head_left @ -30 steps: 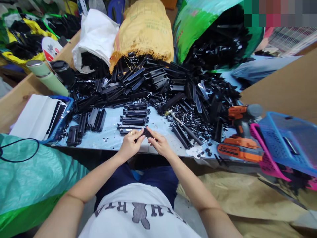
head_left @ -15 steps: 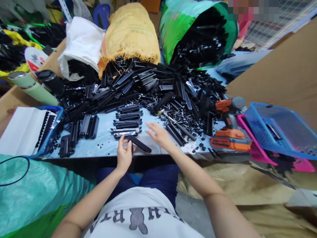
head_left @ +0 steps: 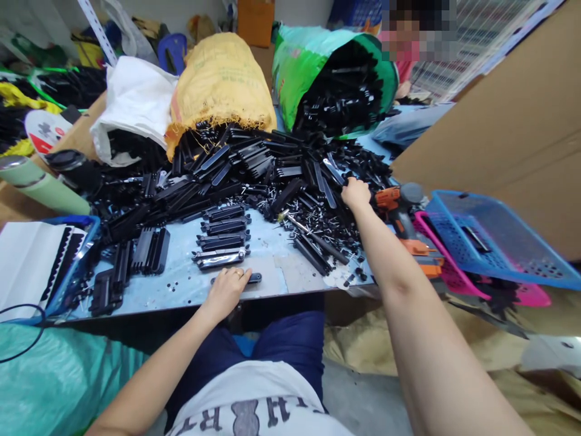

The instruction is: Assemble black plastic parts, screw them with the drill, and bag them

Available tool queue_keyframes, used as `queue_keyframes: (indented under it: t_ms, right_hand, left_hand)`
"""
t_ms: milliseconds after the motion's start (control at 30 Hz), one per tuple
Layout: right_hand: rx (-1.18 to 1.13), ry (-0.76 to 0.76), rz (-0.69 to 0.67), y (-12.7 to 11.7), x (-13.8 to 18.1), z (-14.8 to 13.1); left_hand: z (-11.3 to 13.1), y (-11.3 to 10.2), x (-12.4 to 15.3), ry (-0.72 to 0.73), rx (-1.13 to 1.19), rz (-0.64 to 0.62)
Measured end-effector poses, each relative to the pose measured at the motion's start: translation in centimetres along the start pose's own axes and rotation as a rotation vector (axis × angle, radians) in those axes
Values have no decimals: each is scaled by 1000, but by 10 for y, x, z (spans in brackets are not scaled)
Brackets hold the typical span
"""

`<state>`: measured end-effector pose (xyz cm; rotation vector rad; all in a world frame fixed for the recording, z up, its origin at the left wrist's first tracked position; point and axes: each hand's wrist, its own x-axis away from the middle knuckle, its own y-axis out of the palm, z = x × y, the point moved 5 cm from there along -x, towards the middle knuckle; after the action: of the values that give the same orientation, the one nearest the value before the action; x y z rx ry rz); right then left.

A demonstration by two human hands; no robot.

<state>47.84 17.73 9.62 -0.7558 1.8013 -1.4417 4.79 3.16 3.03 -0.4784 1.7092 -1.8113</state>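
Observation:
Near the table's front edge, my left hand [head_left: 227,289] is closed over a long black plastic piece [head_left: 255,278], which lies flat with its rounded end showing past the fingers. Just beyond it is a row of several assembled black pieces [head_left: 223,241], stacked one behind another. My right hand [head_left: 356,194] is stretched out to the right side of the heap of black plastic parts [head_left: 254,160], its fingers curled down. What those fingers hold, if anything, is hidden. Loose screws and small black bits [head_left: 313,221] lie to the left of that hand, with a hammer [head_left: 313,236] among them.
An orange cordless drill [head_left: 402,206] stands right of my right forearm, beside blue [head_left: 499,236] and pink baskets [head_left: 447,266]. Yellow [head_left: 222,85], white [head_left: 136,103] and green sacks [head_left: 290,72] line the back. A green flask [head_left: 49,184] stands left. Another person [head_left: 403,66] is behind.
My right hand has moved from near my left hand out to the right side of the heap. My left hand has turned palm down, and the black piece now lies flat on the table.

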Motion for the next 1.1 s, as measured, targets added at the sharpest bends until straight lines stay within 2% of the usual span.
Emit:
queue_keyframes:
  t_ms: [100,167,267,400,567,700,800,933,1000,1100]
  right_hand:
    - [-77,-58,-23,6,-26,-3]
    - [-146,-102,-18,7,-42,-15]
    - [-238,-218,32,5,-61,-52]
    - [-292,-390,110,-2,-75,-116]
    - [-237,-431,108,-2,-91,-179]
    - [-188,-434,68,13,-98,-205]
    - [-147,-407,26,30,-93,-208]
    - [-139,-438,91,32,-84,-191]
    - [-144,-388,152,25,-90,-167]
    - [-175,-143,194,15,-112,-111]
  left_hand:
    - [-3,0,7,-35,-28,23]
    - [-5,1,11,-43,-15,45]
    - [-7,2,14,-51,51,105]
    - [-7,0,18,-48,127,238]
    - [-6,-1,27,-53,137,434]
    - [-7,1,29,-50,145,476]
    - [-8,2,29,-57,158,476]
    - [-9,3,29,-56,166,484]
    - [-9,3,29,-54,167,490]
    - [-8,2,28,-47,170,498]
